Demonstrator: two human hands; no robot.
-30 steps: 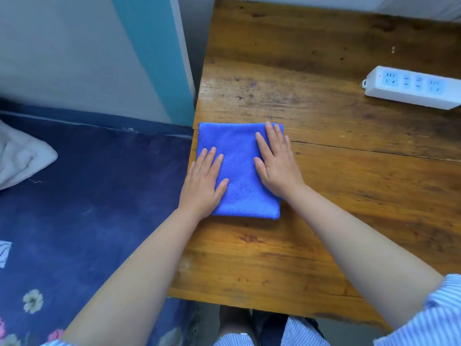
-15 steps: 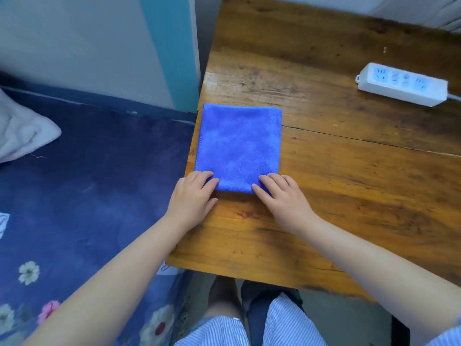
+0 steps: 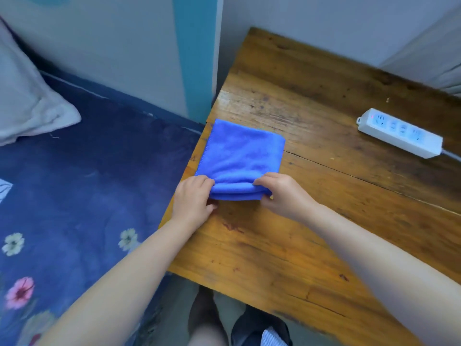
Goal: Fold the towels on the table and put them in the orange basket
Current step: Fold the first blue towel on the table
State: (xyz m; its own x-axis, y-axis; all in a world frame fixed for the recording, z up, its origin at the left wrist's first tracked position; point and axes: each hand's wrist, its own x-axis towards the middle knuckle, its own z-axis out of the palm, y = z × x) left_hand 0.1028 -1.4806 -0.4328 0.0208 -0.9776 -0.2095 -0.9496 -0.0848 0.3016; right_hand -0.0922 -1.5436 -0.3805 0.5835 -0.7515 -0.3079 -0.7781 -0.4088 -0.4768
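Now both hands pinch the near edge of the blue towel on the worktop, left hand and right hand at its corners; lift evenly, keep layers aligned. Basket unseen.

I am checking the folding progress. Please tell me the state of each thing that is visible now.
Towel: folded, on the table, near edge lifted.
Left hand: grips the towel's near left corner.
Right hand: grips the near right corner.
Power strip: lying flat, nothing plugged in.
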